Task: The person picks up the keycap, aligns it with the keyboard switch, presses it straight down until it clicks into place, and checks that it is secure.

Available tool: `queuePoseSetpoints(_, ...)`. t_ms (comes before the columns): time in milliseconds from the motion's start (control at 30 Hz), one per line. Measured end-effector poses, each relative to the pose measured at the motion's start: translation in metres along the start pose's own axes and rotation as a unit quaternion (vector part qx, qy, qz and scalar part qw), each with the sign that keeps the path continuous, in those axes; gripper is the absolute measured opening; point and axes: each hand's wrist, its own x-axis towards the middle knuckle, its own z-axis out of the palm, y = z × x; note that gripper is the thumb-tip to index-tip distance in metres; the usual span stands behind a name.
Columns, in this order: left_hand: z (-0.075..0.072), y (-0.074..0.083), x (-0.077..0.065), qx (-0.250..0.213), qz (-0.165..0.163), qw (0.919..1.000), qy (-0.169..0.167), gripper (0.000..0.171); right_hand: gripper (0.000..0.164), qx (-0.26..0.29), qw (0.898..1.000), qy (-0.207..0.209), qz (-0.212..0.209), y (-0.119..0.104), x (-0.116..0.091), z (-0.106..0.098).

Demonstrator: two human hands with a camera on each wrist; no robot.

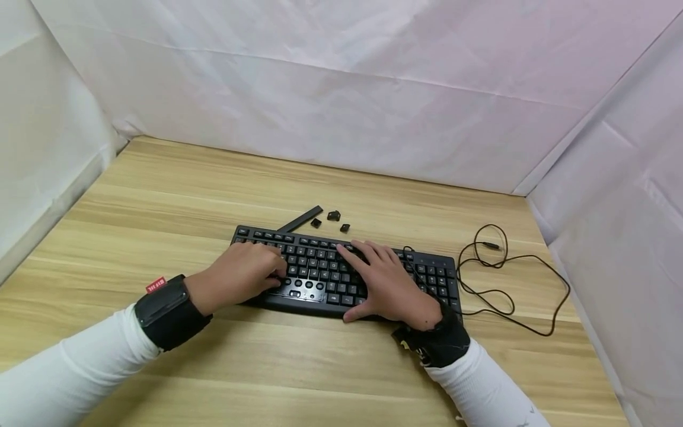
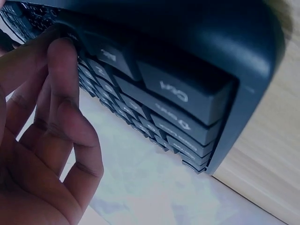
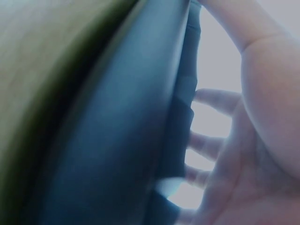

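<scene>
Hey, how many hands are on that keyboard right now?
2. The left hand works over the left part of the keyboard; the right hand lies spread just right of its middle. Some of the left fingertips are hidden from the head view.

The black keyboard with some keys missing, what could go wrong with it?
The small loose black plastic keycaps behind the long black plastic keyboard could get knocked away and lost. The thin looping black cable might snag and tug the keyboard. If the left hand presses too hard beside the keyless patch, something might crack.
</scene>
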Motion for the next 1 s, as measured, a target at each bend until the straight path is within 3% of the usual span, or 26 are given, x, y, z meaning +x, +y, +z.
queuePoseSetpoints(633,0.0046,-0.0060,-0.0033,-0.036,-0.009,0.9993,0.000,0.011,0.122,-0.007,1.000,0.000,0.002,-0.0013,0.0001,0.0016)
queuePoseSetpoints(1000,0.0051,-0.0079,-0.0034,-0.031,-0.005,0.9995,0.003,0.013,0.122,-0.001,1.000,-0.008,0.008,-0.0034,0.0017,-0.0025)
